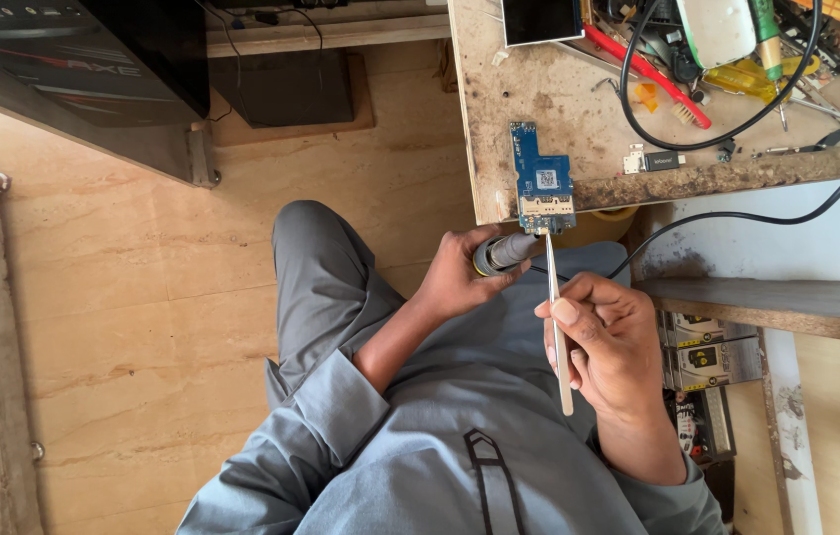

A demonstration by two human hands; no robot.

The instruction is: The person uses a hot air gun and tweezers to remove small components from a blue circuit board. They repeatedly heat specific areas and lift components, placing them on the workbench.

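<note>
- Your right hand [608, 347] pinches thin metal tweezers [557, 327] between thumb and fingers, tips up at the board's lower edge.
- Left hand [460, 277] is wrapped around a soldering iron [504, 253], its cable [767, 213] trailing right.
- Blue circuit board [542, 178] overhangs the desk [559, 99] corner: likely light, stiff, fragile. Hold it by the bare edges, off the components.
- Tweezers look slippery; grip mid-shaft.

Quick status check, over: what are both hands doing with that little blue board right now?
Left hand grips soldering iron, tip at blue circuit board on bench edge. Right hand holds tweezers to same spot. Black cable nearby, not blocking.
</note>
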